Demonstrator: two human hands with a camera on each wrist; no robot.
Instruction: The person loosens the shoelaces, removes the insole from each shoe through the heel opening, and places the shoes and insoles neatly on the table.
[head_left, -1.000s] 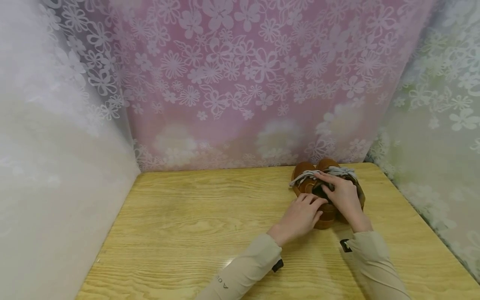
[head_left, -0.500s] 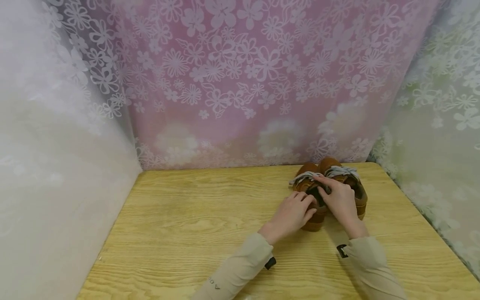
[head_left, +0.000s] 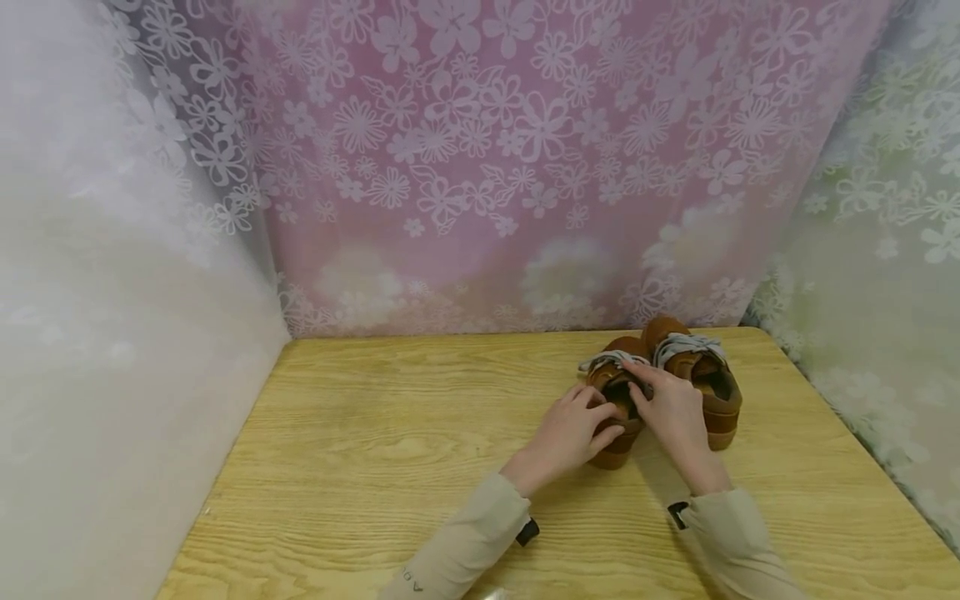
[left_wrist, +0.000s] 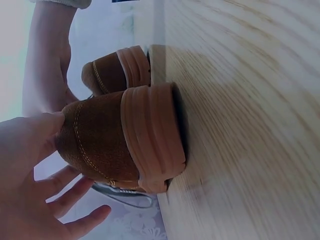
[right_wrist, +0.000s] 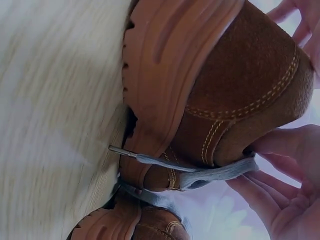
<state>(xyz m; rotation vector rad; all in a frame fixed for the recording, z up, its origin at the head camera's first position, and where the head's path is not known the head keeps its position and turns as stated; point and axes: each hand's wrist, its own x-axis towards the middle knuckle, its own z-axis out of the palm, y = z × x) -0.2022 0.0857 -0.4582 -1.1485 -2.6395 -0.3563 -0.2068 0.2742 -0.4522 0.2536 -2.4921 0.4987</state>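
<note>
Two brown suede lace-up shoes with grey laces stand at the right of the table, toes toward the back. My left hand [head_left: 558, 437] grips the left shoe [head_left: 615, 457] at its heel. In the left wrist view the thumb lies on the heel's top edge, with fingers spread along the far side. My right hand [head_left: 677, 410] holds the same shoe's opening, its thumb at the inner rim and fingers over the laces [right_wrist: 220, 172]. The right shoe [head_left: 722, 417] sits just beside it, untouched, its toe further back. The left shoe's sole [left_wrist: 155, 135] is close against the table.
Both shoes stand on a wood-grain table [head_left: 390, 450]. Behind it hangs a pink floral curtain [head_left: 480, 183], with pale sheets at the left [head_left: 135, 317] and right [head_left: 870, 317]. Black straps show at both beige sleeves.
The left shoe has moved left and toward me in both hands, opening a gap to the right shoe at the heels. More of the right shoe now shows. The head view has shifted slightly.
</note>
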